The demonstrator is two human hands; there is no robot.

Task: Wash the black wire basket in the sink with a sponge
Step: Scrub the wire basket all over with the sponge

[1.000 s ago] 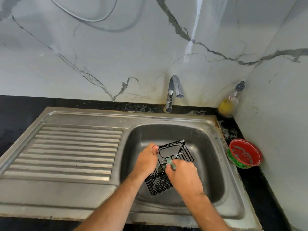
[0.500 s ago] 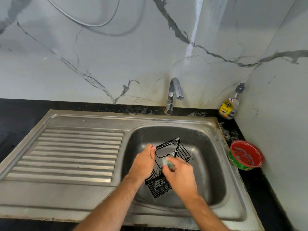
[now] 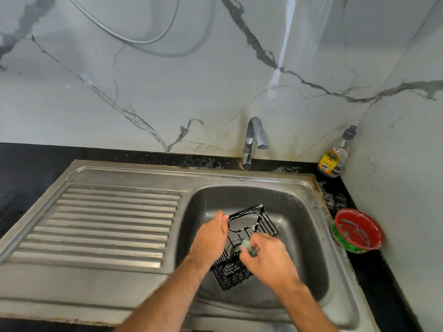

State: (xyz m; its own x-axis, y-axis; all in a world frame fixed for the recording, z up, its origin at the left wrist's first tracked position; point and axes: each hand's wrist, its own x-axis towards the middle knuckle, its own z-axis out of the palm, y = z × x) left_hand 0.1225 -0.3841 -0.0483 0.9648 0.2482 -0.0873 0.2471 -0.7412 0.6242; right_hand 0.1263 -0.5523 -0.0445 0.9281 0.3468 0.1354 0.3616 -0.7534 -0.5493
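A: Report the basket position

B: I see the black wire basket tilted inside the sink, below the faucet, with foam on its upper rim

A: Hand states?

B: I read the left hand gripping the rim on the side nearer the drainboard. The right hand pinches a green sponge against the wires. A red bowl and a soap bottle stand right of the sink

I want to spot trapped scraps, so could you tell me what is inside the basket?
Nothing shows inside the basket; the drain is visible through it. The right hand hides part.
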